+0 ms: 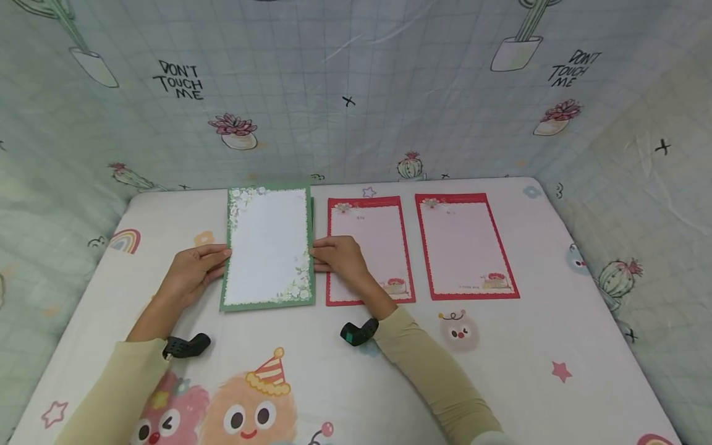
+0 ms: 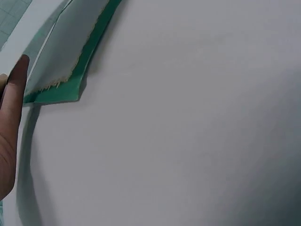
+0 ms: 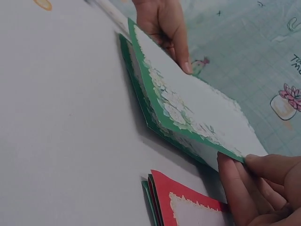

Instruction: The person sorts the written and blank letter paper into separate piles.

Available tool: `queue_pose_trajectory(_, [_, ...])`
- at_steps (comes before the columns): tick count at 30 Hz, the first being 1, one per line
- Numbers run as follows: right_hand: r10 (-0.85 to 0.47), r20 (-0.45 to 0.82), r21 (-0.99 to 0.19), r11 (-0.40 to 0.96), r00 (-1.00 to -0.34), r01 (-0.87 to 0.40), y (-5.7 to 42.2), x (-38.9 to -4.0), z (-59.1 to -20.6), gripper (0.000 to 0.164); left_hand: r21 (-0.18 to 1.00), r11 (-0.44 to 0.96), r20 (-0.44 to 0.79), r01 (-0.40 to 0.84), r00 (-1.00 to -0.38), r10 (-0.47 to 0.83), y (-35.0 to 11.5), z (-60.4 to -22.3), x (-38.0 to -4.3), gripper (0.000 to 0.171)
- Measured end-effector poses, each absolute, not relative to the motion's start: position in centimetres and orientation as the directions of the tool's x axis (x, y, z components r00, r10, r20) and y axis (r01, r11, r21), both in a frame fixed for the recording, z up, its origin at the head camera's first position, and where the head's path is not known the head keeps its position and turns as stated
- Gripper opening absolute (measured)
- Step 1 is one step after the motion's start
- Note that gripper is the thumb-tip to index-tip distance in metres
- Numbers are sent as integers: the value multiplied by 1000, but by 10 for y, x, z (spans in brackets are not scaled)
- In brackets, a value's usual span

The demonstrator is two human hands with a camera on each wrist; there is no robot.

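Observation:
Both hands hold up a green-bordered sheet of paper [image 1: 271,244] with white flowers printed at two corners. At its left long edge, my left hand [image 1: 191,272] pinches the sheet. The right hand [image 1: 342,259] grips the opposite edge, and the right wrist view shows the right thumb [image 3: 273,165] on top with fingers underneath. Just below the raised sheet, a second green-bordered sheet [image 3: 137,82] lies on the table, mostly hidden. In the left wrist view only part of the left hand [image 2: 9,122] appears, against the paper's edge.
Beside the right hand lies a red-bordered sheet [image 1: 367,225], partly covered by that hand; its corner shows several layers in the right wrist view. Farther right is another red-bordered sheet [image 1: 461,244]. A white cartoon-print cloth [image 1: 512,383] covers the table, with patterned curtains [image 1: 356,74] around it.

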State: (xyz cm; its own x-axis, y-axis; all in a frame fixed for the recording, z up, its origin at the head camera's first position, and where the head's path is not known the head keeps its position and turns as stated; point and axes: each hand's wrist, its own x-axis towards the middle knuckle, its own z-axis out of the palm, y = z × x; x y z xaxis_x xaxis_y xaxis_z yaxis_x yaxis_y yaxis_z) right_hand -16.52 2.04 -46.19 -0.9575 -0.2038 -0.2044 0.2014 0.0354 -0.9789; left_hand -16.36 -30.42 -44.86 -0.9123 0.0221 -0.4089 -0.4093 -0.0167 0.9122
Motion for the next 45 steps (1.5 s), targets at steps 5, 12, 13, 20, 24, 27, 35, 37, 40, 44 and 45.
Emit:
queue_pose_trajectory(5, [-173,-191,-982,47,-966,185,19,-165,-459,26,919,-22,-393,-393,-919,24,-307,-452,-169,6])
queue_pose_trajectory(12, [-148,-188,-980,90,-971,176,18,-167,-463,24,947,-1,-321,-321,-947,26,-304,-456,-176,13])
queue_pose_trajectory(13, [-147,-184,-980,97,-972,171,18,-167,-464,24,952,10,-307,-307,-951,21,-304,-456,-176,15])
queue_pose_trajectory(20, [-139,-148,-981,143,-979,128,15,-167,-462,25,948,251,-205,-196,-979,9,-302,-454,-180,41])
queue_pose_trajectory(24, [-132,-115,-972,220,-985,85,13,-168,-460,27,895,419,-173,-152,-985,11,-302,-453,-182,49])
queue_pose_trajectory(27, [-129,-102,-959,278,-986,63,11,-167,-459,30,865,482,-175,-142,-984,23,-303,-453,-183,49])
queue_pose_trajectory(35, [-133,-93,-919,392,-987,34,7,-164,-454,34,762,637,-164,-113,-986,21,-307,-447,-179,49])
queue_pose_trajectory(37, [-124,-83,-899,438,-989,21,6,-162,-452,35,728,677,-161,-112,-987,10,-308,-446,-177,51])
queue_pose_trajectory(40, [-114,-81,-876,482,-990,16,7,-157,-449,37,700,702,-167,-132,-986,-19,-310,-445,-174,52])
queue_pose_trajectory(44, [-135,-88,-871,492,-987,10,9,-151,-445,41,701,696,-187,-155,-982,-30,-312,-444,-168,52])
queue_pose_trajectory(45, [-145,-88,-875,484,-985,7,9,-150,-444,42,705,693,-191,-154,-981,-24,-311,-443,-168,52])
